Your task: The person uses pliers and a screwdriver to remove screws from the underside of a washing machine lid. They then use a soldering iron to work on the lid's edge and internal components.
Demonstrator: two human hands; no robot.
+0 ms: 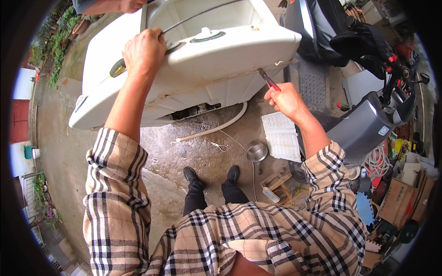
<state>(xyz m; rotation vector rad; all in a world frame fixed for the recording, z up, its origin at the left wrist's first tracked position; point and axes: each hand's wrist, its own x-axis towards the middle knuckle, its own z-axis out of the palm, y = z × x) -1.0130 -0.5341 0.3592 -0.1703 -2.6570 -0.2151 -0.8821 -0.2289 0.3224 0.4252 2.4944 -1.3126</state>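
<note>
A white washing machine body (216, 60) is tilted in front of me, its open tub at the top and its underside partly showing. My left hand (145, 50) is closed over its upper edge. Under that same hand pokes out a screwdriver (118, 68) with a yellow and black handle. Lower down on the right, my right hand (285, 99) grips red-handled pliers (270, 82). The pliers' jaws meet the seam along the machine's lower panel edge; whether they pinch anything there is too small to tell.
Another person's hand (131, 5) rests at the machine's far left. A pale drain hose (216, 131) trails onto the wet concrete floor. Near my feet are a metal pan (256, 151) and a white plastic panel (282, 138). A grey scooter (357, 124) and stacked cardboard (398, 200) crowd the right.
</note>
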